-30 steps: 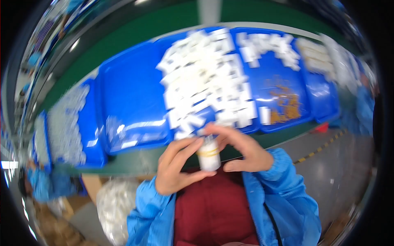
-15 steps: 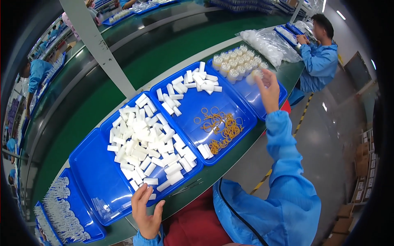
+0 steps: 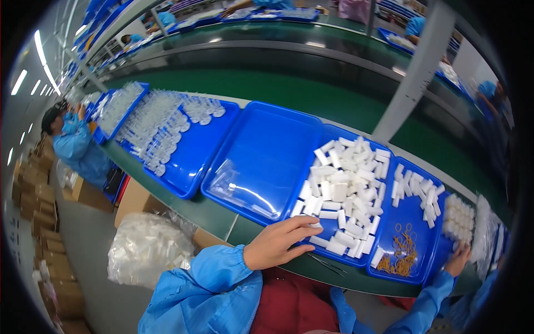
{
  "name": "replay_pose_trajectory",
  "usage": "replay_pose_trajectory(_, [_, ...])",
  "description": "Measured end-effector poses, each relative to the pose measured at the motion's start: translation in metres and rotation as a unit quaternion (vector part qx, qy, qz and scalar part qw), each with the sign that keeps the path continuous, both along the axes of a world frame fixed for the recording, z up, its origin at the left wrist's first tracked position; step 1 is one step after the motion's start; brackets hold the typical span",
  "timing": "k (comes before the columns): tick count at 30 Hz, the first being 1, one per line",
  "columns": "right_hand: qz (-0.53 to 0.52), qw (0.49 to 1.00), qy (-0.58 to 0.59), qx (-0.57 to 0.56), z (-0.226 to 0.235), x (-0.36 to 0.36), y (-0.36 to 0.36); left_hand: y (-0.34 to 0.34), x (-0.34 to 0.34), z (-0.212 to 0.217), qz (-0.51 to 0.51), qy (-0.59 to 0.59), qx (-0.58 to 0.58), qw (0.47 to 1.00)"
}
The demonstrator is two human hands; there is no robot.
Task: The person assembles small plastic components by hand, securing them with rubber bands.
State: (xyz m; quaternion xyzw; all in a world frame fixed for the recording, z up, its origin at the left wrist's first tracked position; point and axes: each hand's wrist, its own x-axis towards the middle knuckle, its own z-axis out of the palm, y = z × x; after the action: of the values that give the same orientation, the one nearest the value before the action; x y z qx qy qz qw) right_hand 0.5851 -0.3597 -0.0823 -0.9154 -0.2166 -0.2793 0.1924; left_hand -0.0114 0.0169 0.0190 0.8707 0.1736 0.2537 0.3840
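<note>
Left hand (image 3: pixel 278 243): lying at 6 o'clock, fingertips touching a white block (image 3: pixel 315 225) at the pile's near edge; thumb's standing off a bit, so can't tell if it's really gripping
Right hand (image 3: pixel 458 259): resting out at 4 o'clock, fingers curling by some pale bundles (image 3: pixel 459 214); can't tell if it's holding one
White block pile (image 3: pixel 347 192): sitting loose between 3 and 4 o'clock, probably heaped there so either hand is getting an easy grab
Rubber bands (image 3: pixel 404 256): tangling at 4 o'clock, sharing a tray with more blocks, guessing that's keeping both close together
Tweezers-looking tool (image 3: pixel 328 266): lying on the bench edge at 5 o'clock, likely parked for quick pickup
Clear flat pieces (image 3: pixel 231 186): bunching at the near end of the middle blue tray (image 3: pixel 272 139)
Clear plastic parts (image 3: pixel 167 119): standing in rows at 10 o'clock, presumably so they're not tangling
Bench (image 3: pixel 214 222): showing green below the trays
Room: a grey post (image 3: pixel 417 72) is rising at 2 o'clock, a blue-jacketed co-worker (image 3: pixel 80 147) is sitting at 9, a stuffed plastic bag (image 3: pixel 147 247) is slumping at 8
</note>
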Motion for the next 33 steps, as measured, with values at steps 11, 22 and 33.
replay_pose_trajectory(11, [-0.001, 0.997, 0.023, 0.075, 0.042, -0.04, -0.013, 0.087, -0.122, -0.006, 0.417, 0.004, 0.17, 0.893])
replay_pose_trajectory(22, [0.232, 0.954, 0.137, 0.133, 0.104, -0.256, 0.152, 0.194, -0.269, -0.032, 0.495, 0.338, 0.347, 0.721])
replay_pose_trajectory(33, [0.499, 0.851, 0.107, -0.122, 0.106, -0.376, 0.294, 0.145, -0.202, -0.02, 0.449, 0.311, 0.223, 0.808])
